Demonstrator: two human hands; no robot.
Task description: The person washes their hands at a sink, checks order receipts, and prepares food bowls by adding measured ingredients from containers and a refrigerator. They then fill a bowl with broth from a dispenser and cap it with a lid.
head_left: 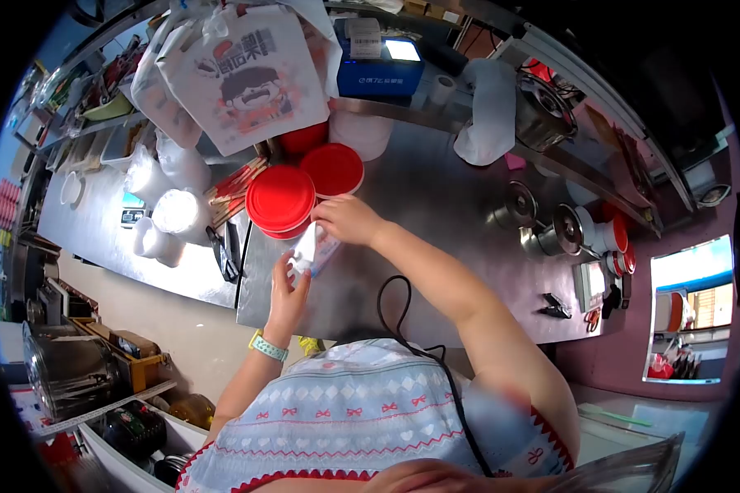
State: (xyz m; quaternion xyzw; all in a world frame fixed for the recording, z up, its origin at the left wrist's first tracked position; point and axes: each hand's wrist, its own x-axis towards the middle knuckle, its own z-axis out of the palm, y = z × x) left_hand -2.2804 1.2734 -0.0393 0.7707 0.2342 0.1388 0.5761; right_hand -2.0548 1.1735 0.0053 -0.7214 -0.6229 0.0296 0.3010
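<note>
My left hand (pixel 286 297), with a watch on its wrist, curls its thumb and fingers around the near end of a tissue pack (pixel 327 250) with a pale blue and pink print. A white tissue (pixel 307 245) stands up from the pack. Its upper tip meets the pinched fingertips of my right hand (pixel 347 220), which reaches in from the right. Just beyond my hands are two red-lidded tubs, the nearer one (pixel 280 198) beside my right fingertips and the other (pixel 332 169) behind it. The exact contact of my fingertips is partly hidden.
Wrapped chopsticks (pixel 237 191) and white containers (pixel 179 212) stand to the left. Printed plastic bags (pixel 251 78) hang over the back of the steel counter (pixel 436 214), near a blue receipt printer (pixel 380 70). Metal pots (pixel 563 234) and a black clip-like item (pixel 555 306) are at right.
</note>
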